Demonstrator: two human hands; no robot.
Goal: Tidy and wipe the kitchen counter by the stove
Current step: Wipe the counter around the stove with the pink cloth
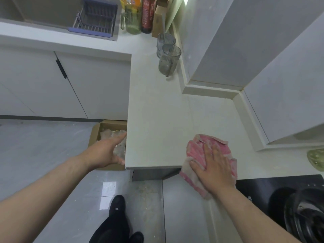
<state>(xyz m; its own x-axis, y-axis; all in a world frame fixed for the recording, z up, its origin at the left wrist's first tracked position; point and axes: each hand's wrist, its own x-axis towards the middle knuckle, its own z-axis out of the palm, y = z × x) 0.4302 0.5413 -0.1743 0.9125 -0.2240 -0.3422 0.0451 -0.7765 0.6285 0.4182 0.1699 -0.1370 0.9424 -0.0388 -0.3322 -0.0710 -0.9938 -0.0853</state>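
A pink and white cloth [196,148] lies on the white counter [157,111] near its front edge, partly hanging over it. My right hand [214,165] presses flat on the cloth with straight fingers. My left hand [107,151] reaches out beside the counter's left edge, fingers extended, thumb near the corner, above a cardboard box [95,134] on the floor. It holds nothing that I can see.
Two ribbed glass jugs [169,57] stand at the back by the wall. Bottles and a glass pitcher [133,20] crowd the far corner beside a sink with a blue rack [98,16]. A black stove with a dark pot [305,214] sits at right. A green object [316,158] lies at the right edge.
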